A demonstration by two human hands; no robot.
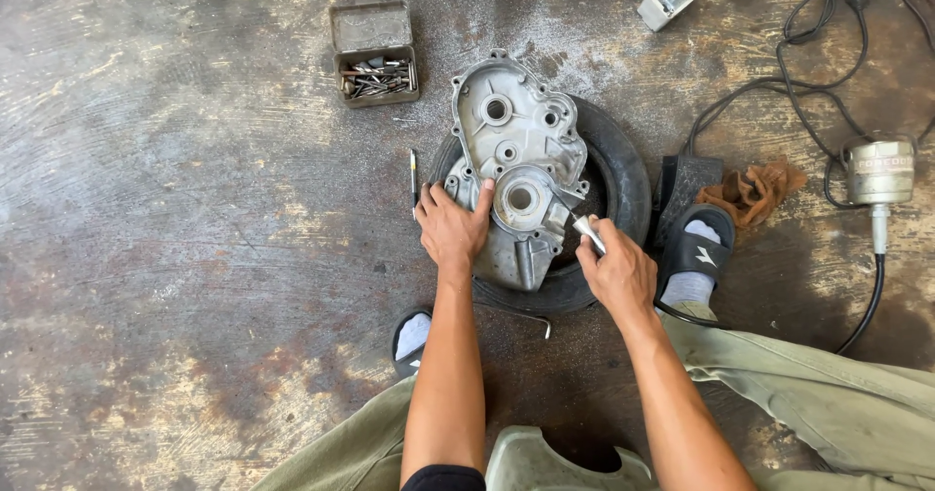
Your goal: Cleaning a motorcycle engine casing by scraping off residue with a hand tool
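Two hands on a cast-metal cover (pixel 519 165) lying on a black rubber tyre (pixel 623 184), stained concrete floor. Left hand (pixel 453 228) spread flat, pressing cover's lower-left edge. Right hand (pixel 616 272) closed round a slim metal tool (pixel 587 232), tip at the round boss, too small to identify. Rusty tin (pixel 375 57) of bits beyond.

Engine cover (pixel 516 150) on tyre (pixel 623 174); tin (pixel 375 57) behind-left.
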